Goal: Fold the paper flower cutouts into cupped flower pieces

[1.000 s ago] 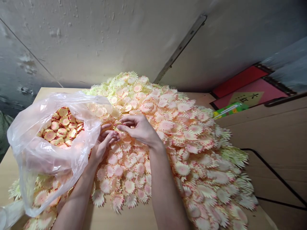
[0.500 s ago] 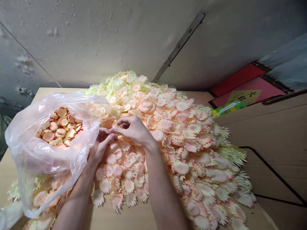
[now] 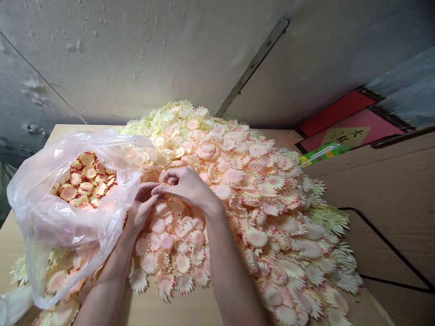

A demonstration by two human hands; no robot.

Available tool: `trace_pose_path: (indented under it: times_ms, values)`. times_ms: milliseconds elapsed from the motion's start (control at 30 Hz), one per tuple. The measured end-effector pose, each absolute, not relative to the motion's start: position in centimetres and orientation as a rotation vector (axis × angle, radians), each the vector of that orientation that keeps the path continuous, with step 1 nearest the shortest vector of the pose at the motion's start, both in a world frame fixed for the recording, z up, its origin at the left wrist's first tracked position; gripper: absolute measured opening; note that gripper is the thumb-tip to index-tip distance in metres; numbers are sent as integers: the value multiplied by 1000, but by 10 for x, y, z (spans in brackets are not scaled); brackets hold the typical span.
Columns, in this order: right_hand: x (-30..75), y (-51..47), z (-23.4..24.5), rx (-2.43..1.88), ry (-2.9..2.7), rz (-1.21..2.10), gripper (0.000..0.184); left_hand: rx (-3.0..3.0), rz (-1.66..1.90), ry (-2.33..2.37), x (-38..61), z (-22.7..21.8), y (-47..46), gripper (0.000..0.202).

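Watching through the head view, quick note, plastic bag (image 3: 30, 181) as landmark. My right hand (image 3: 185, 188) is over the flower pile (image 3: 234, 176), a little right of the bag; thumb and fingers pinched on a small flower piece (image 3: 166, 184), just a sliver showing. My left hand (image 3: 141, 208) sits between the bag and the right hand, close by the bag's right edge; can't tell if it touches. Its fingers are half curled, tips hidden by the right hand, so can't tell whether they grip. Both hands meet at the fingertips. Bag's mouth is open, red-edged flower pieces (image 3: 83, 181) heaped inside. Pile is pale pink, yellow-green at the back, spreading over the table (image 3: 170, 312) from just beside the bag to well right of it. More pieces lie at the bag's near side. Behind the bag: worn grey wall (image 3: 136, 59). Far right of it: brown cardboard (image 3: 384, 190) and a red panel (image 3: 336, 113).
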State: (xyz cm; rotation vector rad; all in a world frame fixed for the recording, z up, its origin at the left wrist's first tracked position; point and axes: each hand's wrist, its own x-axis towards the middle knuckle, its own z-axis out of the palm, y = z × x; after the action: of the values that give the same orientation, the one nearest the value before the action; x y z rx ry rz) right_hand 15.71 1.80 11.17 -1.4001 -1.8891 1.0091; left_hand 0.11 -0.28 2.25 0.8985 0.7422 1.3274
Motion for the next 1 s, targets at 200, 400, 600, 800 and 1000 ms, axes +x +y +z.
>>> trace_pose_path:
  times_ms: [200,400,600,800,1000]
  values:
    - [164,17,110,-1315,-1798,1259,36,894,1384,800,1,19,-3,20]
    - [175,20,104,-1216,-1608,1378,33,887,1331,631,2,24,-5,17]
    - [200,25,96,-1280,-1311,1008,33,858,1255,539,-1,23,-5,17]
    - [202,21,105,-1331,-1379,1063,37,861,1200,624,-1,26,-7,31]
    - [185,20,108,-1357,-1492,1110,26,870,1213,707,1,28,-7,23]
